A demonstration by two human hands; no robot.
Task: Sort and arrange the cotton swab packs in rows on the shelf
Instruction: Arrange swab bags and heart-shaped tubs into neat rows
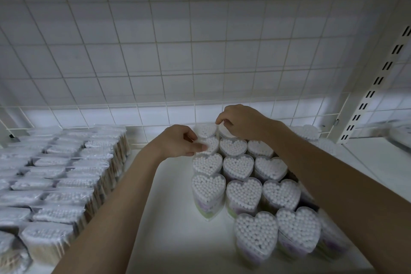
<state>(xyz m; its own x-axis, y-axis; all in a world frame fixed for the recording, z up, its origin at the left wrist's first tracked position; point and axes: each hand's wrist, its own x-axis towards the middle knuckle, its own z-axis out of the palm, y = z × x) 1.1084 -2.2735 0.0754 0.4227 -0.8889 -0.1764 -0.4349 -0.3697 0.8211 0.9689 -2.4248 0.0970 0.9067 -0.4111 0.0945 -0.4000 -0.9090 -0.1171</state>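
While heart-shaped swab packs (238,167) stand in rows on the white shelf (173,207), a person reaches to the back of the block. Left hand (178,141) pinches the rim of a pack (208,145) in the left column with thumb and curled fingers; right hand (240,121), fingers curled, pinches a rear pack (224,132) by the wire grid (155,51). Bagged swabs (55,173) fill the shelf's left side. Judged step: squaring the back row; next, nudging these packs flush with their neighbours.

Dim cool light, brighter behind, soft blur, bowed edges
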